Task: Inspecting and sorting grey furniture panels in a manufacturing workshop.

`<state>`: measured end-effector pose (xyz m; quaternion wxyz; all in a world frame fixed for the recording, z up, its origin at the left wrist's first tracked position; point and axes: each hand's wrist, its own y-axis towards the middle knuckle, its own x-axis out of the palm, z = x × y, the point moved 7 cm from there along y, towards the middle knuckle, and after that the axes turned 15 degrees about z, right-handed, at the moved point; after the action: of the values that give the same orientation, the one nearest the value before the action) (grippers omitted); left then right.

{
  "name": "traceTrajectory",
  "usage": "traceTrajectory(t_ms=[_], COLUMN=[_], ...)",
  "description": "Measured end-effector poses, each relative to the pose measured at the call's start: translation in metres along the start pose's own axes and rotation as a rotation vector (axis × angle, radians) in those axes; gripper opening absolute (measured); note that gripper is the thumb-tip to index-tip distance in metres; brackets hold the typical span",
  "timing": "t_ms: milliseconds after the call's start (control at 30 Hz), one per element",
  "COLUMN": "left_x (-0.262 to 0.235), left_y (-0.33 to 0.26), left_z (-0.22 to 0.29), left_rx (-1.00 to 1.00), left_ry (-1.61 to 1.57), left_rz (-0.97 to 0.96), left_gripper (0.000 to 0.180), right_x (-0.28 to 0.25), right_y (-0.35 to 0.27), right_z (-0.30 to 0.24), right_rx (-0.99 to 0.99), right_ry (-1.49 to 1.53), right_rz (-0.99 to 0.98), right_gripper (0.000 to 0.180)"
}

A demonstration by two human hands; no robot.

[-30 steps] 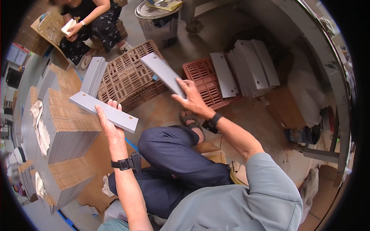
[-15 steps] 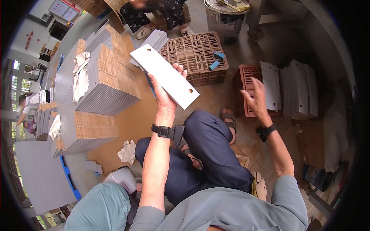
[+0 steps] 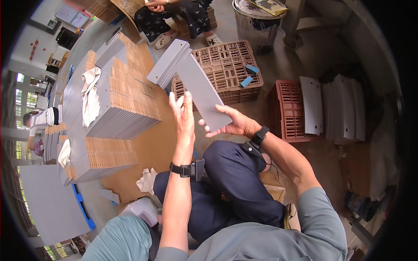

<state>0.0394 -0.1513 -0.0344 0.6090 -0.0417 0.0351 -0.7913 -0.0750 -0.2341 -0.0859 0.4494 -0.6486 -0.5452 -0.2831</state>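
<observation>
My right hand grips the lower end of a long flat grey panel, thumb on its face and fingers underneath. The panel slants up and away to the left, and no holes show on this face. Just left of its edge, my left hand is raised with fingers stretched, holding nothing. Beyond the panel's far end, a small pile of similar grey panels lies at the left corner of an upturned brown plastic crate. Two blue blocks rest on that crate's top.
Tall stacks of grey boards with brown edges stand at left, a cream cloth draped over them. At right, panels with holes lean against a reddish crate. Beyond sit another person and a lidded bucket.
My right hand has come in from the right and taken the panel's lower end. My left hand has let go of it. The panel now shows a grey face without visible holes.
</observation>
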Motion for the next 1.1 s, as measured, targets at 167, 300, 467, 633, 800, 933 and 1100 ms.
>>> traceTrajectory(t_ms=[167,300,467,633,800,933,1100], left_x=[-0.005,0.001,-0.001,0.011,0.029,0.042,0.044], left_y=[-0.003,-0.005,0.008,0.0,-0.006,-0.011,-0.013], left_z=[0.007,0.008,-0.001,0.013,0.005,-0.013,-0.009], left_rx=[-0.004,0.001,-0.048,-0.044,-0.076,-0.146,-0.148], left_ry=[0.006,-0.02,-0.085,-0.057,-0.05,-0.077,-0.09], left_rz=[0.008,-0.009,-0.006,-0.032,-0.102,-0.128,-0.139], left_gripper=[0.083,0.08,0.078,0.082,0.082,0.081,0.082], right_x=[-0.085,-0.112,-0.118,-0.094,-0.123,-0.166,-0.198], right_y=[0.024,0.024,0.01,-0.095,-0.238,-0.296,-0.313], right_z=[0.019,0.021,0.005,-0.044,-0.086,-0.082,-0.076], right_rx=[0.024,-0.016,-0.04,-0.437,-0.967,-0.845,-0.622], right_ry=[0.26,0.234,-0.054,-0.619,-1.421,-1.52,-1.694], right_rz=[0.193,0.25,0.479,0.86,1.614,2.031,2.138], right_gripper=[0.06,0.058,0.071,0.078,0.082,0.084,0.082])
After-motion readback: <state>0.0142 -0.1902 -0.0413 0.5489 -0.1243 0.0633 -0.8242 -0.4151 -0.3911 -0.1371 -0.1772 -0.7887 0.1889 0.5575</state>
